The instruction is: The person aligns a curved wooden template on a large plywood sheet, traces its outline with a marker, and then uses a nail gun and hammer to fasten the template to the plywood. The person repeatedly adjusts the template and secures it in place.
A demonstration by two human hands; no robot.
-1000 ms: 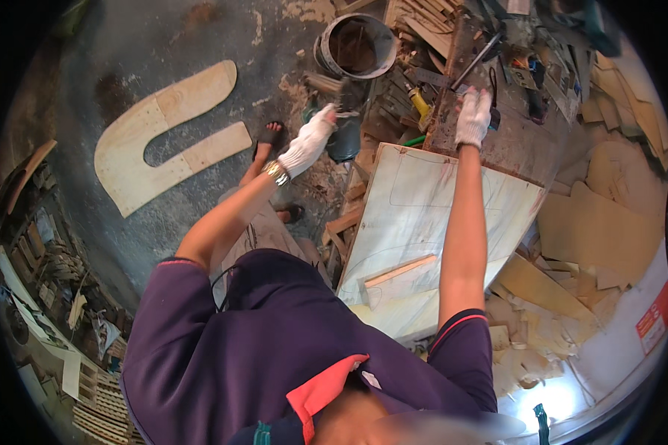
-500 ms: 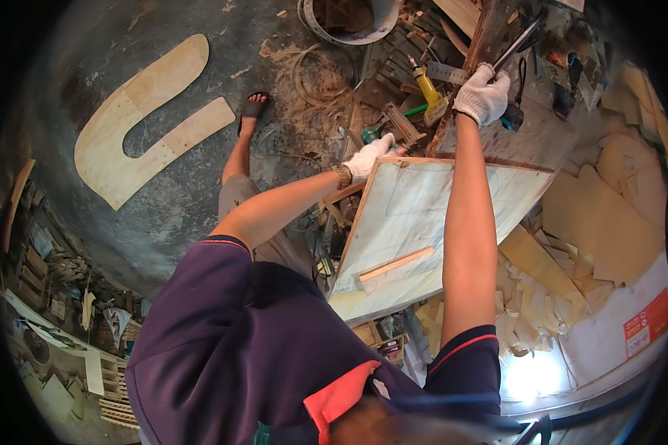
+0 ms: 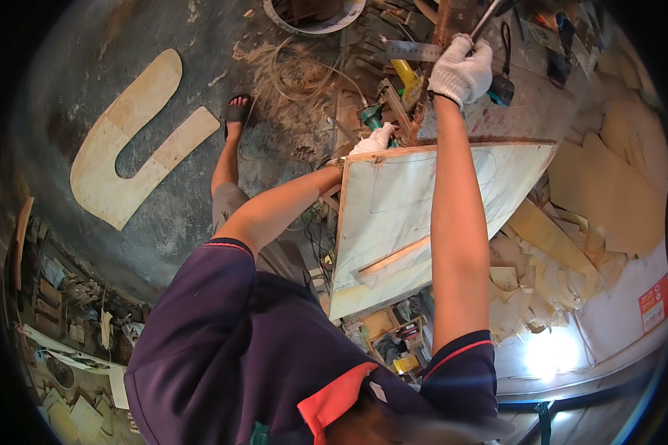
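My right hand (image 3: 462, 72), in a white knit glove, is closed around a slim silver metal rod (image 3: 487, 16) over the bench. A metal ruler (image 3: 414, 50) sticks out to the left beside it. My left hand (image 3: 373, 141), also gloved, is curled behind the upper left corner of a pale wooden panel (image 3: 393, 193); the panel hides part of the hand. Right by those fingers is a green tool (image 3: 371, 116), but what they grip is hidden. Faint curved outlines mark the tilted panel, and a narrow wood strip (image 3: 397, 257) lies against its face.
A U-shaped plywood piece (image 3: 100, 159) lies on the dark floor at left. At the top are a coiled hose (image 3: 297, 74), a white bucket (image 3: 315, 30) and a yellow tool (image 3: 407, 76). Plywood offcuts (image 3: 608, 185) crowd the right. Wood scraps (image 3: 74, 311) fill the lower left.
My left hand has slipped lower behind the panel's edge, so its wrist is now mostly covered. The view has shifted. My right hand keeps its grip on the rod.
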